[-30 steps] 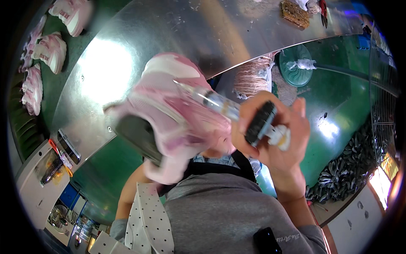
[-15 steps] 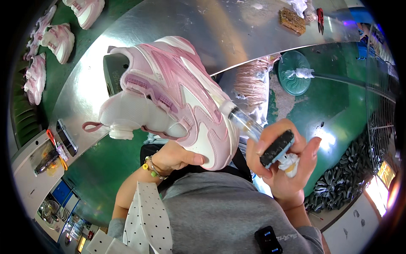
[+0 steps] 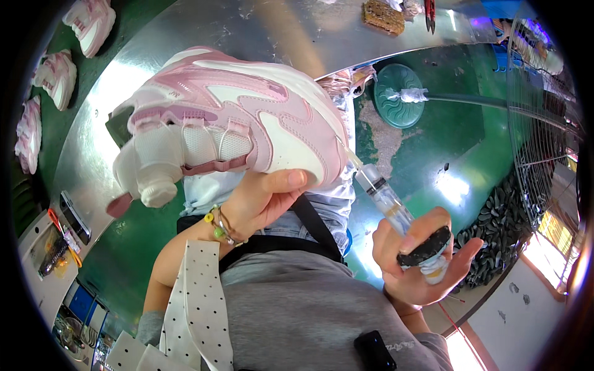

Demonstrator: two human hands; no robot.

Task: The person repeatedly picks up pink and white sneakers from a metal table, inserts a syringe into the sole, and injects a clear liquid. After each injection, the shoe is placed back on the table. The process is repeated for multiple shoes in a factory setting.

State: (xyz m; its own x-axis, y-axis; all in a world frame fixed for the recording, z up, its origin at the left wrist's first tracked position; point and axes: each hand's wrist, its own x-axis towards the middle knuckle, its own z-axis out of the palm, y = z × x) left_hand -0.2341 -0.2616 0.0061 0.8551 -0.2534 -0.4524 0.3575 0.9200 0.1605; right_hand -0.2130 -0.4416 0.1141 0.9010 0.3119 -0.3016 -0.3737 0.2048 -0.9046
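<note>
A pink and white sneaker (image 3: 247, 105) is held up above my lap, its side turned toward me. A whitish translucent insert with a round knob (image 3: 158, 190) sticks out of its opening. My left hand (image 3: 266, 201) grips the toe end from below, thumb pressed on the white panel. In my right hand (image 3: 427, 247) is a clear syringe (image 3: 396, 207) with black padding at its rear end; my fingers wrap round it, thumb held away. Its thin tip meets the seam between the upper and the sole, near the toe.
Several similar sneakers (image 3: 57, 79) lie at the far left. Beyond the shoe curves a metal table (image 3: 241, 31) with a brown sponge block (image 3: 383, 17) and red-handled tool (image 3: 430, 13). A green round fan base (image 3: 399, 96) and wire rack (image 3: 547, 117) are right; scissors (image 3: 62, 232) lie left.
The sneaker has turned so its toe end points more to the right, and shifted left and slightly down. My right hand and the syringe have moved down, with the thin tip now visible.
</note>
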